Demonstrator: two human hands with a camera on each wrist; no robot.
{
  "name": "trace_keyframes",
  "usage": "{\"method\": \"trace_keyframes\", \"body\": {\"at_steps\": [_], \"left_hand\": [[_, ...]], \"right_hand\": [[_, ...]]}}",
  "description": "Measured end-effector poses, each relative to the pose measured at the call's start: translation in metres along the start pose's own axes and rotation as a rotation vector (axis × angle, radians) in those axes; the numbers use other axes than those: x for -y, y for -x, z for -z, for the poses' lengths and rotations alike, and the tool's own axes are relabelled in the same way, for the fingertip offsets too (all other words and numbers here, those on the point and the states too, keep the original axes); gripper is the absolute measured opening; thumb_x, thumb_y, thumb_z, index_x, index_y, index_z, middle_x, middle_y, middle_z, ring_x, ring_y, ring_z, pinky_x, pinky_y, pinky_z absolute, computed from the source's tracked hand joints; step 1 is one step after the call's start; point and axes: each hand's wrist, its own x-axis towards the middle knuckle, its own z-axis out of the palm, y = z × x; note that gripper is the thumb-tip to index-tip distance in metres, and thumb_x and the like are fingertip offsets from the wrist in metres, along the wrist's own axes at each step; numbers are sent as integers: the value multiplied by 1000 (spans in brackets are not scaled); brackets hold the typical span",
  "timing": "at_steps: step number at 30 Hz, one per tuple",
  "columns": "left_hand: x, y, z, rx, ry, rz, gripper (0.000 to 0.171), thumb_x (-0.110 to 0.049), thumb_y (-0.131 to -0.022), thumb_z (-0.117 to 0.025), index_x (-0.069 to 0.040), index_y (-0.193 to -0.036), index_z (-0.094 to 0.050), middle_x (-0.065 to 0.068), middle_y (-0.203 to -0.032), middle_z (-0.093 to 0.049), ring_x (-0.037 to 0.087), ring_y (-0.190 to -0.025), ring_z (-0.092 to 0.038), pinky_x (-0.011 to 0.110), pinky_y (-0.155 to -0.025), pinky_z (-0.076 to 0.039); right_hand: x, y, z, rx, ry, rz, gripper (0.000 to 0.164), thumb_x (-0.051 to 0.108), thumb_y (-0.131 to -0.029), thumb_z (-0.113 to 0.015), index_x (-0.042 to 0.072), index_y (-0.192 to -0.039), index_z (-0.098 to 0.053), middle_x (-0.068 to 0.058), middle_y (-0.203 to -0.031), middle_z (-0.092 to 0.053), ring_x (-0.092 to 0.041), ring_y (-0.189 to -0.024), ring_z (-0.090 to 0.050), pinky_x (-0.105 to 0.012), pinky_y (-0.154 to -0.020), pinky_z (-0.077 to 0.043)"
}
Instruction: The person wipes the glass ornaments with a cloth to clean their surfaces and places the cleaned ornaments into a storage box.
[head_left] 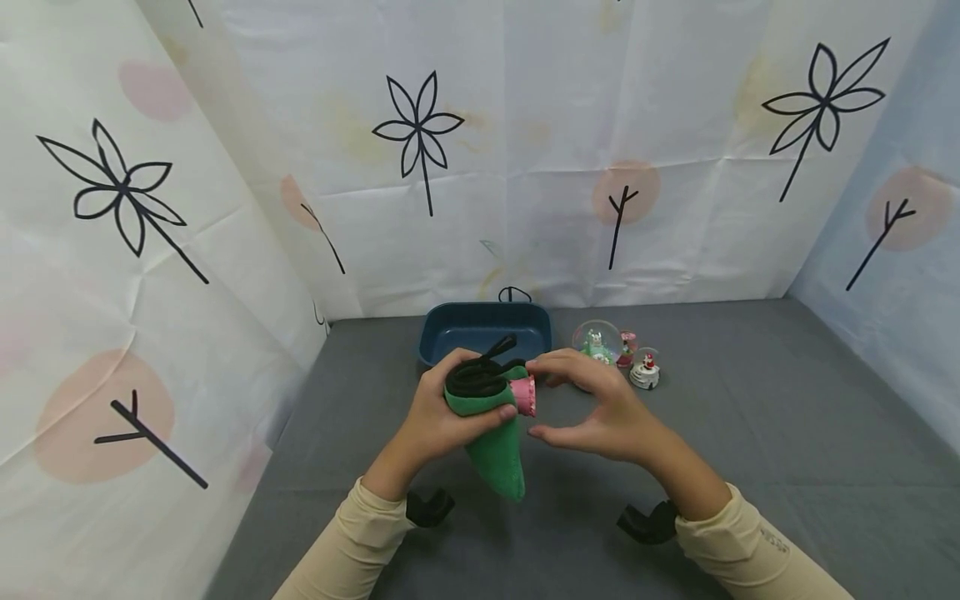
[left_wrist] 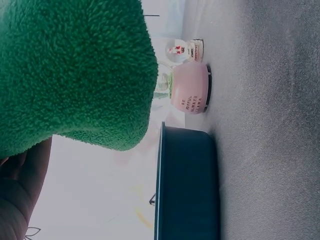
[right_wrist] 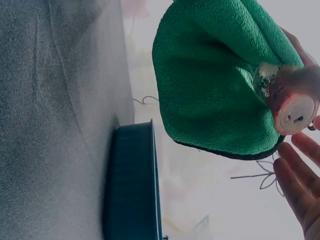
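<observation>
My left hand (head_left: 442, 408) grips a fuzzy green cloth (head_left: 498, 462) with dark edging bunched on top. A small snow globe lies against the cloth under the left thumb; its pink base (head_left: 523, 396) points right, and its pale underside (right_wrist: 295, 117) faces the right wrist view. Its glass is partly covered by the cloth and thumb. My right hand (head_left: 600, 408) is beside the base, thumb and fingers spread apart. Its fingertips are close to the base and cloth edge; I cannot tell whether they touch.
Behind the hands stands a dark blue tray (head_left: 431, 337) on the grey table (head_left: 750, 400). To its right are a large snow globe with a pink base (left_wrist: 190, 89), a small snow globe with a white base (head_left: 645, 377) and a pink figure (head_left: 627, 343). A patterned curtain (head_left: 525, 233) hangs behind.
</observation>
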Motion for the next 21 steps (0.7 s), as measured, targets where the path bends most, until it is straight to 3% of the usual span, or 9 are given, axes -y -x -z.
{"method": "trace_keyframes", "body": {"at_steps": [4,8,17,21], "left_hand": [[0,0,0,-13,-9,14,53,-7,-80,-93,-13,-124,-64,8,-112,-76,21,-95,-74,37,-81,-65],[0,0,0,-11,-8,9,52,-8,-80,-93,-12,-124,-64,8,-111,-76,19,-94,-74,37,-81,-65],[0,1,0,8,-7,-31,53,-22,-81,-95,-11,-123,-63,8,-107,-76,19,-91,-75,37,-77,-66],[0,1,-1,10,-12,-20,54,-20,-81,-95,-13,-123,-63,7,-108,-76,19,-92,-75,37,-78,-66]], "right_hand": [[2,-3,-1,-22,31,55,62,-7,-71,-91,0,-128,-69,-15,-122,-71,-21,-109,-68,-24,-88,-61],[3,-2,-1,-9,30,29,51,-5,-76,-89,4,-123,-71,-13,-121,-71,-22,-108,-70,-29,-85,-64],[4,2,1,34,-89,-145,50,-7,-79,-88,1,-125,-71,-11,-114,-76,-19,-97,-78,-37,-80,-67],[4,3,2,43,-103,-196,50,-7,-83,-85,0,-130,-69,-12,-115,-76,-20,-94,-80,-35,-79,-67]]}}
